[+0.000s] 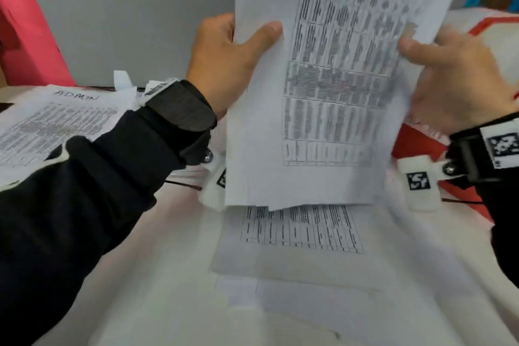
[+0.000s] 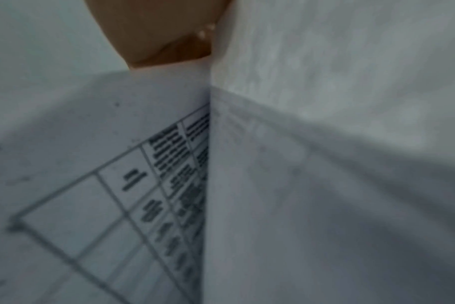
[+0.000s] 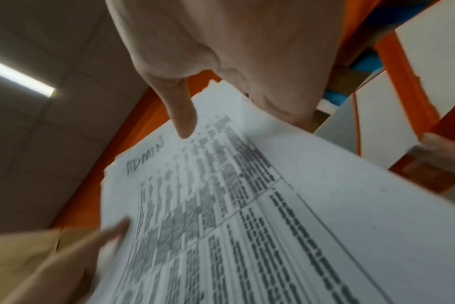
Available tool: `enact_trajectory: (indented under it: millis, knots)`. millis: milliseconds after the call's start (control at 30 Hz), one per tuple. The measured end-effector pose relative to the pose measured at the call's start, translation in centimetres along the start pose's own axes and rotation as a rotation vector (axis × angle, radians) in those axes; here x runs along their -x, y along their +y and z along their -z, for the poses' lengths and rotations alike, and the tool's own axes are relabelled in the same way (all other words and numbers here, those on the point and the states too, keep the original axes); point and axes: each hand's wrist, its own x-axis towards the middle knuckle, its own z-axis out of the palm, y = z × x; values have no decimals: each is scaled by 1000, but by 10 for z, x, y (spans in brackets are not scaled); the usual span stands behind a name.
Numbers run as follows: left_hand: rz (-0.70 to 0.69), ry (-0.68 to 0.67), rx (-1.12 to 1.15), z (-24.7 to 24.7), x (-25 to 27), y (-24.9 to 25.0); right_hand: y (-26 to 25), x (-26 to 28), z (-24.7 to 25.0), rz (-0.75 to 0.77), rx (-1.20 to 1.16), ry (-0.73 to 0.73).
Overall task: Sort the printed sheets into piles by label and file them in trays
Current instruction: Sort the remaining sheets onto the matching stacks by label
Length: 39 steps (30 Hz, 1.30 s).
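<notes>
I hold a stack of printed sheets [image 1: 337, 78] upright over the table, the printed tables facing me. My left hand [image 1: 252, 34] grips its left edge, thumb on the front and fingers behind. My right hand [image 1: 415, 48] pinches the right edge the same way. In the right wrist view the front sheet [image 3: 247, 205] bears the handwritten label ADMIN, with my right thumb [image 3: 182, 115] lying on it. The left wrist view shows only the left palm [image 2: 156, 30] and blurred sheets [image 2: 143, 195]. A pile labelled ADMIN [image 1: 56, 118] lies at the left.
More printed sheets [image 1: 300, 230] lie flat on the white table below the held stack. A red tray [image 1: 415, 143] stands at the right behind my right wrist. A pink upright thing [image 1: 25, 22] and a grey board [image 1: 126, 22] stand at the back left.
</notes>
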Motion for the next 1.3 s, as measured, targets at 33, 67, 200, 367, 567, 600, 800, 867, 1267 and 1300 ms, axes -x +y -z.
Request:
enact_trajectory:
  millis: [33,67,200,367,567,600,800,867,1267,1300]
  knots:
    - [-28,-16,-27,-5,2,5,-9,21,-15,41,48,-11]
    - [-53,-48,-71,-9,3,9,-5,20,-22,110,-11,20]
    - [-112,-87,-189,-17,-1,30,-30,7,-19,305,-25,161]
    - [-121,-80,-8,-10,-4,35,-39,8,-14,242,-176,176]
    - [186,-21,86,-19,16,-8,1,34,-34,36,-129,69]
    - [187,3,86,-22,13,-2,-1,32,-35,26,-132,70]
    - [91,57,98,-25,-6,29,-20,13,-25,22,-222,132]
    - [151,20,76,-22,1,13,-8,20,-26,-35,-198,112]
    - [246,58,61,-25,1,-9,6,19,-38,-128,-162,118]
    - [287,49,56,-24,5,-20,13,25,-40,-158,-147,86]
